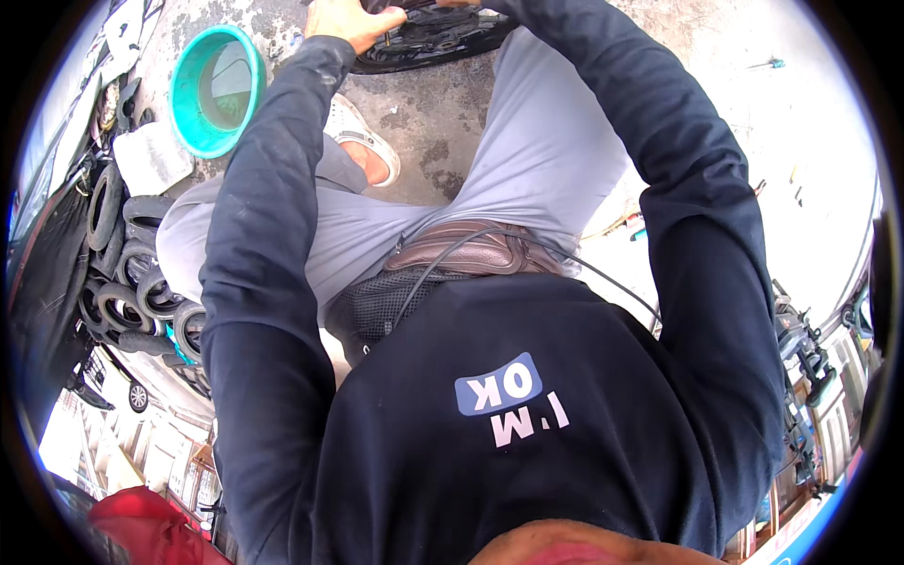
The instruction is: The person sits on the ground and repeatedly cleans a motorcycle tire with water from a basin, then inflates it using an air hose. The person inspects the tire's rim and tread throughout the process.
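Note:
A black wheel point(443, 49) with a shiny dark rim lies on the ground at the top edge of the view, partly cut off. My left hand point(350, 23) is at its left side, thumb stretched over the wheel and the other fingers mostly hidden; it appears to grip the wheel's edge. Only a sliver of my right hand point(459, 3) shows at the top, near the wheel's far side, and its fingers are out of sight.
Left of my left forearm stands a teal basin point(179, 102) holding murky water. Several old tires point(121, 306) are piled at the left. A sandaled foot point(363, 141) is planted below the wheel. A small teal-handled tool point(776, 64) lies at the far right.

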Motion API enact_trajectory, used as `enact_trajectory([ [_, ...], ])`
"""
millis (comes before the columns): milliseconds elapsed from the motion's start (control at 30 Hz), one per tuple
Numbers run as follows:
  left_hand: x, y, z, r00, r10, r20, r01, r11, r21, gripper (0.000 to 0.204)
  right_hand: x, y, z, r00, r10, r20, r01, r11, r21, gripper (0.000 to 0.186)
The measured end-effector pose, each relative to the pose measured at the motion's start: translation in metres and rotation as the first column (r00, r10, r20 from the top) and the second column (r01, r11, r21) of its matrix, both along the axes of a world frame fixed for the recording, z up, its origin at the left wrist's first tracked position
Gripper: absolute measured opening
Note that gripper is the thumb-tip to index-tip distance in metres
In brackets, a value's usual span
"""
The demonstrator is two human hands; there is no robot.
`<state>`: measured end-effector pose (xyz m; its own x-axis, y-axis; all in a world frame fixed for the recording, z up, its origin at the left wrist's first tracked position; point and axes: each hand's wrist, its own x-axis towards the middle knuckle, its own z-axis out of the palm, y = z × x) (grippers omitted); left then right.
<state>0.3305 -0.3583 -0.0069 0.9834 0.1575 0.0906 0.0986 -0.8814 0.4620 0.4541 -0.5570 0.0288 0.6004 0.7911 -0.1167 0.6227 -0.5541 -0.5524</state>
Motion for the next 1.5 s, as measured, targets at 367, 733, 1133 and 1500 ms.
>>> enact_trajectory([
  [367,-0.006,-0.008,0.001,0.999,0.003,0.049,0.000,0.998,-0.061,0.073,-0.016,-0.004,0.016,0.992,-0.125,0.001,0.125,0.992,-0.006,0.040],
  [733,-0.020,-0.022,0.015,0.971,-0.185,0.155,0.179,0.982,0.055,0.076,-0.029,-0.027,0.012,0.991,-0.137,0.003,0.136,0.987,0.087,0.049],
  [1133,-0.026,-0.028,0.020,0.936,-0.308,0.170,0.306,0.951,0.038,0.077,-0.049,-0.051,0.000,0.991,-0.047,0.124,0.022,0.982,0.190,0.075],
  [1500,-0.023,-0.046,0.008,0.910,-0.151,0.386,0.110,0.986,0.128,0.062,-0.045,-0.036,0.012,0.988,-0.151,0.033,0.150,0.988,0.045,0.044],
])
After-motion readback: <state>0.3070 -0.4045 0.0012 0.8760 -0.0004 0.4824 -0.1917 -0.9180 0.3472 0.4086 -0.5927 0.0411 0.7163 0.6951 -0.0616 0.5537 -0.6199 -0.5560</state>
